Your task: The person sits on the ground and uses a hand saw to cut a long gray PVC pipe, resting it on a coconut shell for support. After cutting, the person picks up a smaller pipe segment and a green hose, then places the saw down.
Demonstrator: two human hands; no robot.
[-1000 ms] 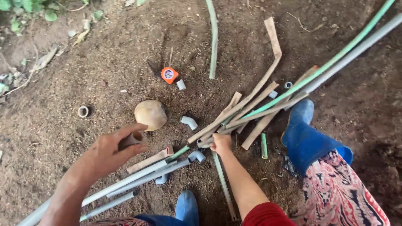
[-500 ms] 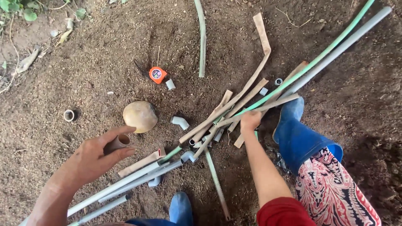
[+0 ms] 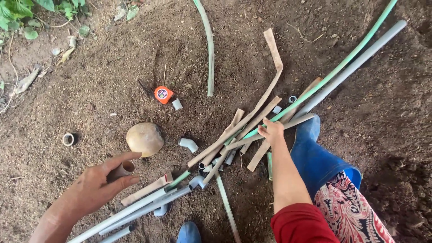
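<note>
Head view: short tube (image 3: pixel 121 171) in left hand (image 3: pixel 96 186)

The left hand (image 3: pixel 96 186) and forearm are bare. The right arm wears a red sleeve (image 3: pixel 301 225), with blue rubber boots (image 3: pixel 315 157) and red patterned trousers (image 3: pixel 346 207).

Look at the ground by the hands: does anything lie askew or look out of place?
Yes. The pipes and flat strips lie crossed in a loose heap on bare soil, with elbow fittings scattered about. A tape measure sits in the dirt. The left hand holds a short pipe piece; the right hand reaches into the heap.
</note>
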